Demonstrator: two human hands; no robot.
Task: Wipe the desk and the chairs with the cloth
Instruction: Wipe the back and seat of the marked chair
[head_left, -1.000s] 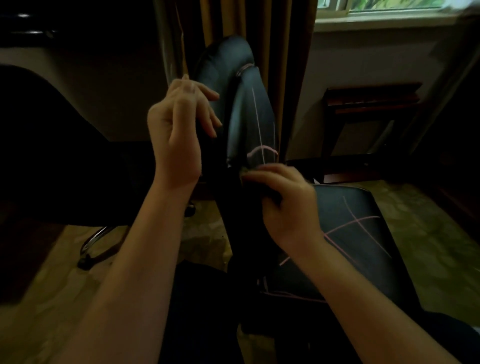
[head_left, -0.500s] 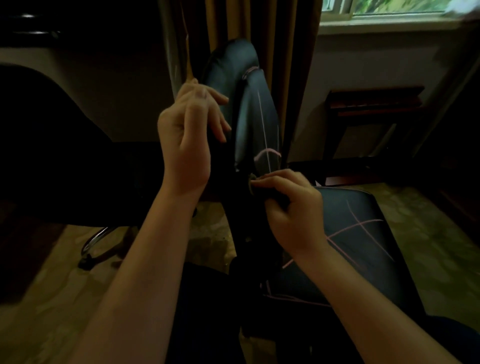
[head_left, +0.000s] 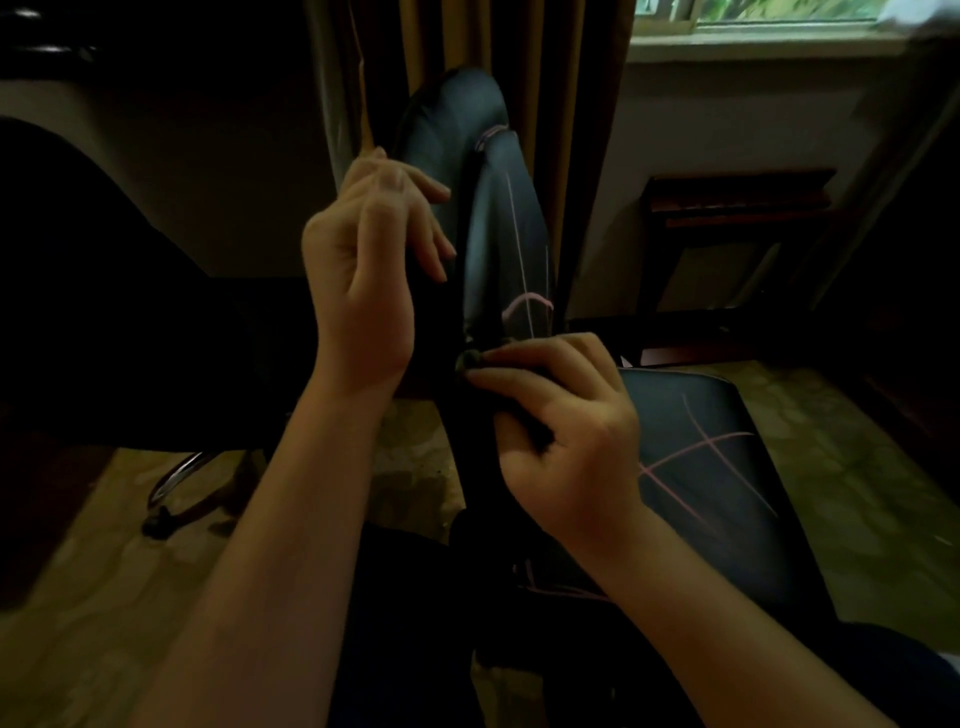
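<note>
A black office chair with pink stitching stands in front of me, its backrest (head_left: 498, 223) seen edge-on and its seat (head_left: 717, 467) to the right. My left hand (head_left: 369, 270) holds the rear edge of the backrest, fingers curled over it. My right hand (head_left: 566, 431) is closed on a small dark cloth (head_left: 470, 361), pressing it against the backrest's side edge near the bottom. Most of the cloth is hidden inside the hand.
A second dark chair (head_left: 104, 291) with a chrome base (head_left: 176, 483) stands at the left. Behind are yellow curtains (head_left: 452, 47), a window sill (head_left: 753, 36) and a dark wooden stand (head_left: 727, 208) at the right. The floor (head_left: 857, 467) is patterned and pale.
Both hands and the chair sit slightly lower and to the right in view. The right hand with the cloth has slid a little along the backrest's edge; the left grip is unchanged.
</note>
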